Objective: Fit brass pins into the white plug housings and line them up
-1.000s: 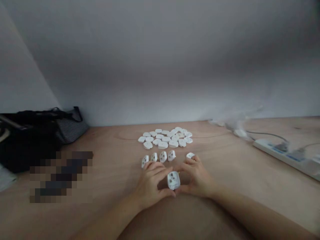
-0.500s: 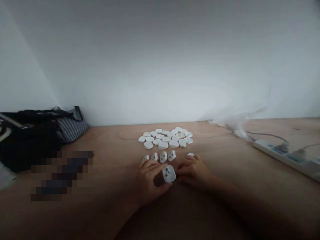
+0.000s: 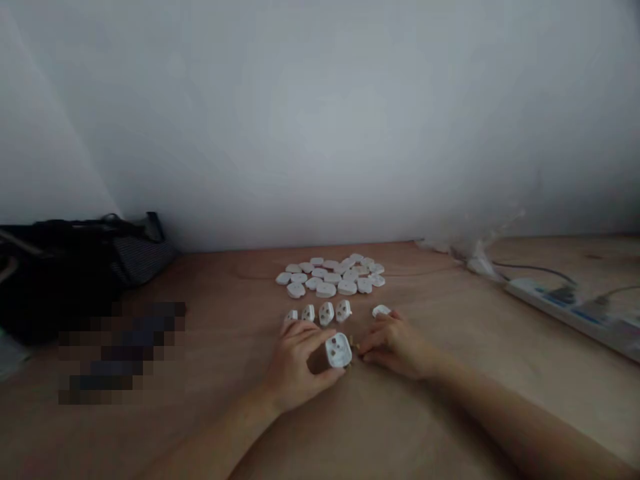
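Observation:
My left hand [image 3: 300, 363] grips a white plug shell [image 3: 339, 351] between thumb and fingers, its open side with three dark slots facing me. Just right of the shell, the fingertips of my right hand [image 3: 395, 343] pinch at a small brass-coloured piece [image 3: 355, 343], too small to make out fully. Past my left fingers stands a row of white plug parts [image 3: 326, 313], the leftmost partly hidden by them. One more white plug part [image 3: 381, 311] lies behind my right hand, partly covered by it.
Farther back lies a cluster of several white plug pieces [image 3: 326, 289]. A power strip [image 3: 545, 305] with cables and a clear plastic bag [image 3: 481, 260] are at the right. On the left are a black bag [image 3: 65, 273] and a blurred-out dark object [image 3: 130, 347]. A wall rises behind.
My right fingertips have drawn slightly right, away from the shell, and the brass-coloured piece now shows between. My left hand still holds the shell in nearly the same place.

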A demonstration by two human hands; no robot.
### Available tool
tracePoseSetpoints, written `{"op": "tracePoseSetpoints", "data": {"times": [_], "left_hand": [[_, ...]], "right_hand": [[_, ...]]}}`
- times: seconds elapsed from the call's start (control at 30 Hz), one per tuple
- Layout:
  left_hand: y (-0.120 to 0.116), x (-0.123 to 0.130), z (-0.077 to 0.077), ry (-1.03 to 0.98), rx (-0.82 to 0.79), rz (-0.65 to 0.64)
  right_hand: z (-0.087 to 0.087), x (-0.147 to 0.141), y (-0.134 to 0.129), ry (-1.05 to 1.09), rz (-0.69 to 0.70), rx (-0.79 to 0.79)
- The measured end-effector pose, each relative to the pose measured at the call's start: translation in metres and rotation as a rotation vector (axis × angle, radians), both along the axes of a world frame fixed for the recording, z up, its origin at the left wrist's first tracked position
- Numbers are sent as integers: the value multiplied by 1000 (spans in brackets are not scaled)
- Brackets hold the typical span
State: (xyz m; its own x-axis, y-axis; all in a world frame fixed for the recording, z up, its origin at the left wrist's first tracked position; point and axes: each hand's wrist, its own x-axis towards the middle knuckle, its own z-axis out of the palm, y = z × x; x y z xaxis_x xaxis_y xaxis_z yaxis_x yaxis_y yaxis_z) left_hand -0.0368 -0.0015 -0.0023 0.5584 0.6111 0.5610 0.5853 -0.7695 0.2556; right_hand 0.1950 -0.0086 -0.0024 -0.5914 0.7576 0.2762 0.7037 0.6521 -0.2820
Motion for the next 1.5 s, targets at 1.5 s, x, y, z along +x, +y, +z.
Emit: {"op": "tracePoseSetpoints", "data": {"times": [1.5], "left_hand": [[-2,2,2,-13,0,-24]], "right_hand": [[6,-18,-15,434,86,124]]}}
